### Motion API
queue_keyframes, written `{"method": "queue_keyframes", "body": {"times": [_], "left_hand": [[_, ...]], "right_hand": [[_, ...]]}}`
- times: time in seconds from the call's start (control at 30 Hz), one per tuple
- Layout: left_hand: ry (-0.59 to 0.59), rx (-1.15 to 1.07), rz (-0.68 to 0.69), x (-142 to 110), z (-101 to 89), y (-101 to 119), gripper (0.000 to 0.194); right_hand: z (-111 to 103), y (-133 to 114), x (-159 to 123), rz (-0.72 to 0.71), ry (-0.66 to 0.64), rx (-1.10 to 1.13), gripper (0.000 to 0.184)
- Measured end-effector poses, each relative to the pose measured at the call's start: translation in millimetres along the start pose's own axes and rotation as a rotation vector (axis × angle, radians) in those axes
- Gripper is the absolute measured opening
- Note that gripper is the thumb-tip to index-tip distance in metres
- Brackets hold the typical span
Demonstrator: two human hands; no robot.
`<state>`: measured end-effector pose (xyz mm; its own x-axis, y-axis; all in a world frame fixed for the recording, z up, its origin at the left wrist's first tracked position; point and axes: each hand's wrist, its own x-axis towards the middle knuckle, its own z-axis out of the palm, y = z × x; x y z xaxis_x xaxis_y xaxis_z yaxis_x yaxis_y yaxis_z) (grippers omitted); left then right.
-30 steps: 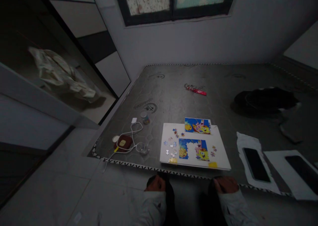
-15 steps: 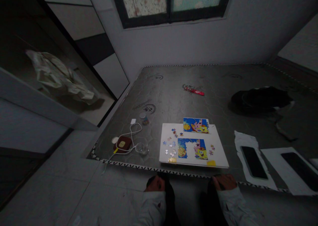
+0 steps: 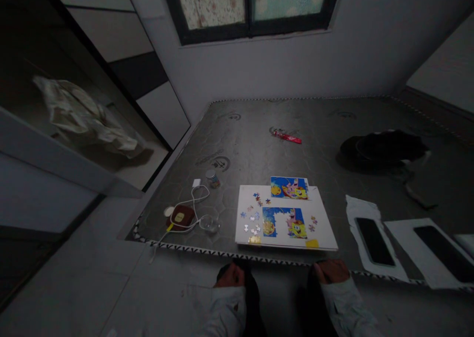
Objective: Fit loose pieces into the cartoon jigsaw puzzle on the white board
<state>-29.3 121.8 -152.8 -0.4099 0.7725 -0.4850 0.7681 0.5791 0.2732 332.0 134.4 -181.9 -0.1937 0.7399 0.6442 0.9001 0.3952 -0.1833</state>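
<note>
My left hand (image 3: 230, 276) rests on my left knee near the front edge of the bed, its fingers curled in, with nothing seen in it. My right hand (image 3: 333, 271) lies on the other knee, also with curled fingers and nothing visible in it. Just beyond them, a white board (image 3: 244, 196) carries a partly joined cartoon jigsaw puzzle (image 3: 297, 223) with a gap in its middle. Loose puzzle pieces (image 3: 255, 218) are scattered left of it, and a few loose pieces (image 3: 313, 223) are on its right. A picture card (image 3: 289, 188) overlaps the board's far edge.
Left of the board are a clear cup (image 3: 210, 224), a brown case (image 3: 183, 215) with a white cable (image 3: 193, 199), and a small jar (image 3: 213, 179). Two phones (image 3: 375, 241) (image 3: 444, 252) lie on white sheets at right. Farther back are a red item (image 3: 287, 137) and a black bag-like object (image 3: 385, 148).
The view has shifted slightly, so most things appear a little farther left. Both hands stay on the knees, and the puzzle and its loose pieces look unchanged.
</note>
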Motion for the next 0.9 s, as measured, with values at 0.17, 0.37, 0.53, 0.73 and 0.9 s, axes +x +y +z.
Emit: {"method": "queue_keyframes", "body": {"times": [0.17, 0.37, 0.53, 0.73, 0.9], "left_hand": [[0.032, -0.01, 0.021, -0.7, -0.6, 0.2, 0.023], [0.02, -0.018, 0.003, -1.8, -3.4, 1.9, 0.025], [0.024, -0.009, 0.031, -0.5, 0.9, -0.9, 0.026], [0.021, -0.023, 0.034, -0.8, -1.0, 0.5, 0.029], [0.023, -0.018, 0.035, -1.3, -3.5, 2.2, 0.031]], "right_hand": [[0.5, 4.5, -2.8, -0.037, -0.038, 0.013, 0.044], [5.3, 7.0, -8.4, -0.045, -0.021, 0.019, 0.043], [5.3, 9.7, -9.5, -0.066, -0.028, 0.023, 0.04], [6.3, 9.8, -8.2, -0.078, 0.001, 0.048, 0.043], [7.3, 6.7, -8.2, -0.047, 0.015, 0.03, 0.047]]}}
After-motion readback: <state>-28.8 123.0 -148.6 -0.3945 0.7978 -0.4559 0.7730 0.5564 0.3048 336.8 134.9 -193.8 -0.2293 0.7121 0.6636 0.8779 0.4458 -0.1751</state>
